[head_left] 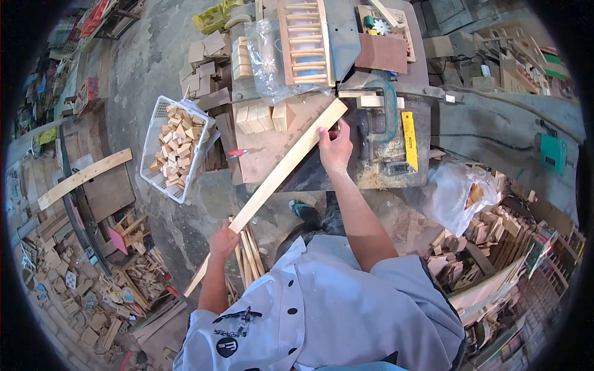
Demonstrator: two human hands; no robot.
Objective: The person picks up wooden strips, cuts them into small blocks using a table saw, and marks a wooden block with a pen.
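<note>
A long, pale wooden strip [281, 170] runs diagonally across my front, its far end over the worktable [291, 176]. My left hand [224, 241] is wrapped round its lower part, and the strip carries on past it to the lower left. Farther up, my right hand [336, 147] grips the strip near its far end, thumb on top. Right of that hand are a teal C-clamp [391, 114], light wood pieces [371, 101] and a yellow-bladed square [409, 139]. Left of the strip lie pale wooden blocks [263, 117] and a small red-handled tool [236, 153].
A white plastic basket [146, 162] of wood offcuts stands on the floor to the left. Behind the blocks lies a wooden rack with rungs [305, 43]. A clear plastic bag [455, 195] and scrap wood are at the right. More strips [249, 255] stand near my left hand.
</note>
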